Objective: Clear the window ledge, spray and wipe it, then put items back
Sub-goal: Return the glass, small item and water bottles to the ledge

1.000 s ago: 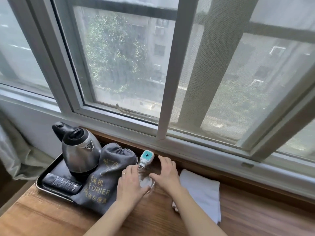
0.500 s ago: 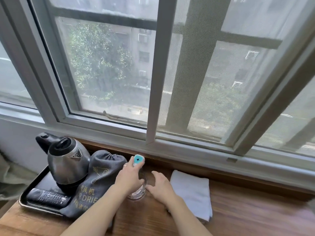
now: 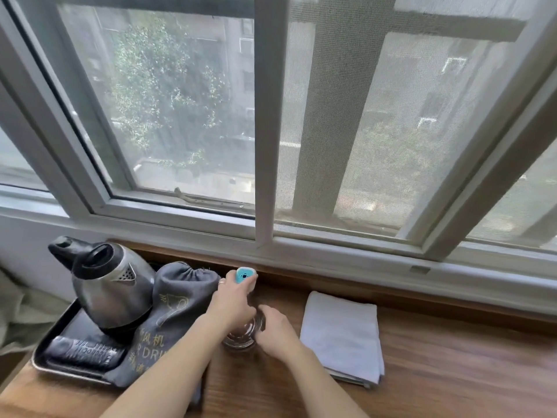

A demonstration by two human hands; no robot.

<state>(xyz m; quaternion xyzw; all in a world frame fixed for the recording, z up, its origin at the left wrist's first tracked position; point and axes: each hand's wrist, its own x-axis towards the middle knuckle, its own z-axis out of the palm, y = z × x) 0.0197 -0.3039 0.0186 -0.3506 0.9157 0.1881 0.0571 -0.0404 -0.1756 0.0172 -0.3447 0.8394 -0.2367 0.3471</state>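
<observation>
"DRI" (partly hidden) on grey pouch (image 3: 177, 315)

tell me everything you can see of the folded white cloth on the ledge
The white cloth is folded into a neat rectangle of several layers, with stacked edges showing at its near right corner. It looks like soft towelling, clean and dry. It lies flat on the wooden ledge, right of the glass, slightly skewed to the window frame. Neither hand touches it; the right hand is just beside its left edge.

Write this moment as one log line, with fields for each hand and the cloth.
left hand: grips teal-capped device | right hand: on clear glass | white cloth: folded, untouched on ledge
</observation>
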